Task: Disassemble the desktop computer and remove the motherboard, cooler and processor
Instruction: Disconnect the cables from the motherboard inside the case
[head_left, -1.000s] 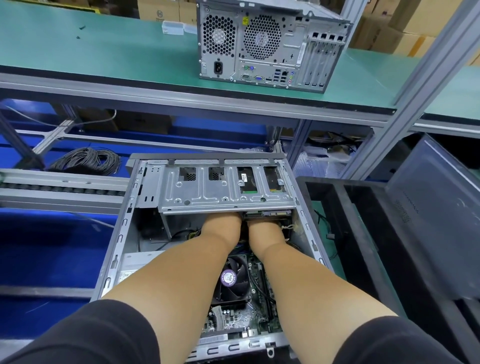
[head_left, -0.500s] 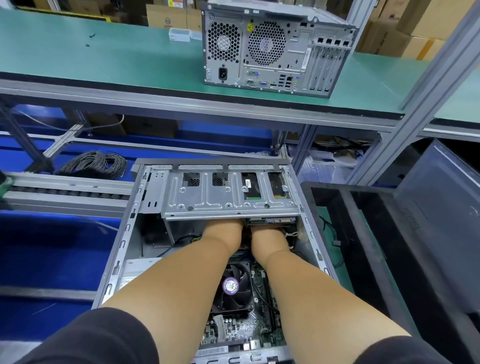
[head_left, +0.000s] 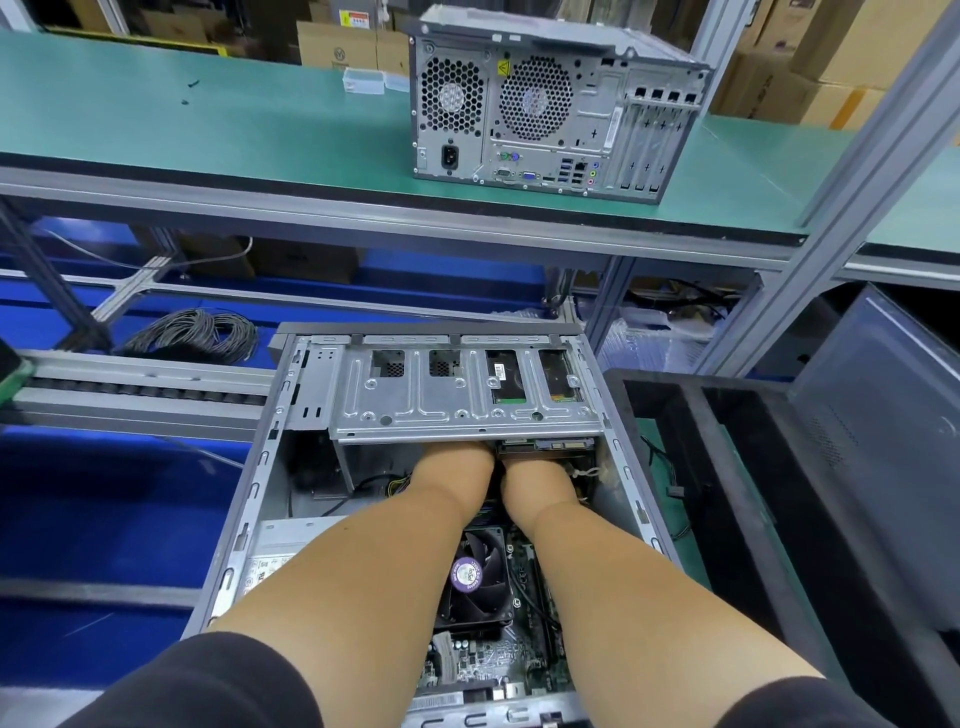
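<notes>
An open desktop case lies flat in front of me. A metal drive cage spans its far end. Both my hands reach under that cage: my left hand and my right hand show only wrists, and the fingers are hidden. Between my forearms sits the black cooler fan with a purple sticker. The green motherboard lies beneath it. A drive edge with connectors pokes out under the cage, just above my right wrist. The processor is not visible.
A second closed tower stands on the green upper shelf. A black bin with a dark panel sits to the right. A coil of black cable lies at left behind a metal rail.
The camera view has shifted slightly downward, so everything sits lower in frame. Both hands stay under the drive cage with no visible shift.
</notes>
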